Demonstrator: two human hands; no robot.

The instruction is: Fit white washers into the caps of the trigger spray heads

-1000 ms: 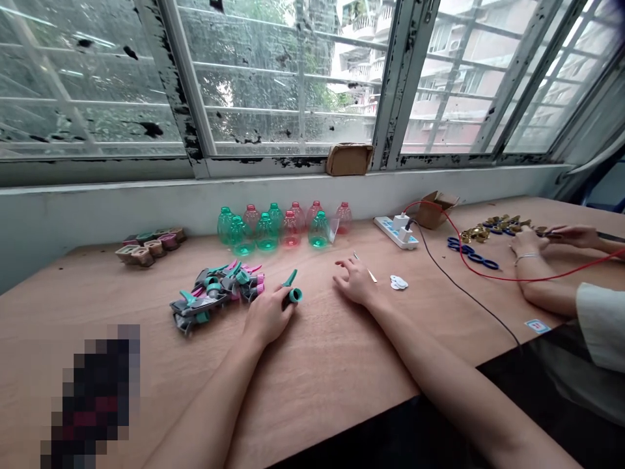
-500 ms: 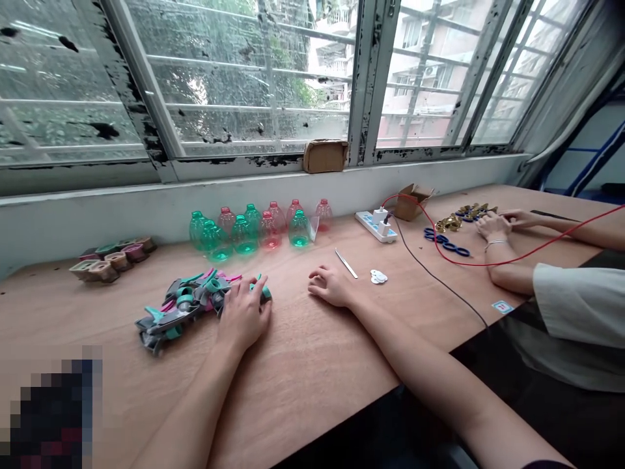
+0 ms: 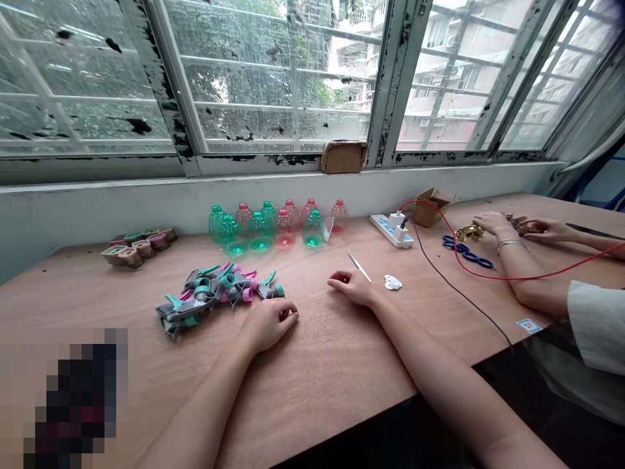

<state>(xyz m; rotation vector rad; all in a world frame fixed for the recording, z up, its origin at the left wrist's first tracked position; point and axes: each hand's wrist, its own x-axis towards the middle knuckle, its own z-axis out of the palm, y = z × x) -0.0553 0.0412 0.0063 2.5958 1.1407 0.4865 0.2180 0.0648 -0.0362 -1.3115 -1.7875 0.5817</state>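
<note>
My left hand (image 3: 273,322) rests on the wooden table with its fingers curled in, and nothing shows in it. Just behind it lies a pile of trigger spray heads (image 3: 215,293), grey with teal and pink parts. Also loosely curled on the tabletop is my right hand (image 3: 350,287), where I see no object. Close to that hand are slim metal tweezers (image 3: 360,266) and a few small white discs (image 3: 392,283). Clear green bottles (image 3: 258,232) and clear red bottles (image 3: 284,229) without tops stand in rows behind the pile.
Small lidded tubs (image 3: 141,247) sit at the left. A power strip (image 3: 391,231) with plugs, a red cable (image 3: 456,251), a small open carton (image 3: 432,207) and blue-handled scissors (image 3: 466,252) lie right. A co-worker's hands (image 3: 495,225) handle gold-coloured pieces (image 3: 469,232).
My left hand has come off the spray heads toward me and its fingers have curled. My right hand's fingers have drawn closer together. The view has swung slightly left.
</note>
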